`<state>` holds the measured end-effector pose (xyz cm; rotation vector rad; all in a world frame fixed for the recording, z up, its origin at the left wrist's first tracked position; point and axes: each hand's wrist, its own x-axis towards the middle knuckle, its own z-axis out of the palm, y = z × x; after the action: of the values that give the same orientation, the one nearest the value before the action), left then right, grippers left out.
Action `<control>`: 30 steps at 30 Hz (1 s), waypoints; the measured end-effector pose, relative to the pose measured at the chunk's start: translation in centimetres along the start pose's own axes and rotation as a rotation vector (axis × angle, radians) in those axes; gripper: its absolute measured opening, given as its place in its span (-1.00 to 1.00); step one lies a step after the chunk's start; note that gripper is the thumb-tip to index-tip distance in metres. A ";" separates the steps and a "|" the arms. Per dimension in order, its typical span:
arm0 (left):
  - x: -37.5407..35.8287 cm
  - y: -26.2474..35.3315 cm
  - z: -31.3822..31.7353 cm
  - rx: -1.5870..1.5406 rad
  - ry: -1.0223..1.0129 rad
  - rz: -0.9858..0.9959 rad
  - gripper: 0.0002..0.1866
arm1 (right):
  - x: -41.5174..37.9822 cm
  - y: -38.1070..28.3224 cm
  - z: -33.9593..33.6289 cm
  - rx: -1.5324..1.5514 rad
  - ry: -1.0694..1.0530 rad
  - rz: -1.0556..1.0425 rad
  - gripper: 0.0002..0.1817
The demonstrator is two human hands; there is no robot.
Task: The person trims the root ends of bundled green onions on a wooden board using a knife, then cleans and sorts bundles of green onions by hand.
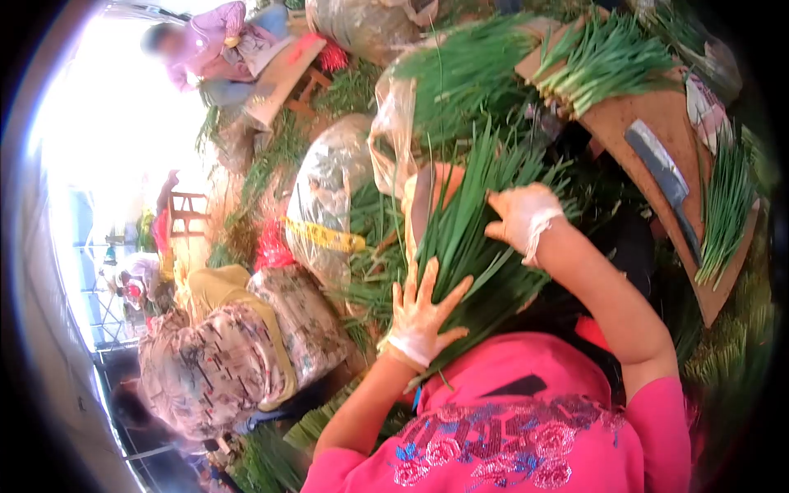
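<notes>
A large loose bundle of long green leaves [468, 238] lies across my lap, its lower part near my pink shirt. My left hand [423, 312], in a thin pale glove, rests on the bundle's left side with its fingers spread. At the bundle's upper right is my right hand [526, 215], also gloved, with thumb and fingers apart at the leaf edge. On the brown board [645, 123] to the right lie a cleaver [657, 164] with a dark handle, a pile of green stalks [604, 66] and a smaller bunch [727, 205].
Clear plastic bags [329, 177] stand left of the bundle. A person in patterned clothing [218, 361] bends at the lower left. Another person [218, 41] sits at the upper left beside a board [283, 78]. A small wooden stool [189, 215] stands farther back.
</notes>
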<state>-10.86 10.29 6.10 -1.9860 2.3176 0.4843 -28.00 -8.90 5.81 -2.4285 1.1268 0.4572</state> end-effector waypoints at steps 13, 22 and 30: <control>0.3 -0.9 1.0 -0.014 0.054 -0.041 0.11 | 0.2 -1.3 3.0 1.222 0.209 0.018 -0.75; 0.2 -1.6 2.3 -0.068 0.071 -0.092 0.16 | -1.2 3.9 1.4 0.906 1.071 -0.272 -0.79; 0.6 -2.0 2.0 -0.163 0.111 -0.036 0.15 | -10.8 12.5 6.2 0.067 0.739 0.017 -0.82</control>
<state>-9.36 9.96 3.67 -2.1764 2.3713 0.5923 -45.07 -6.13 2.53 -2.5870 1.3985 -0.5208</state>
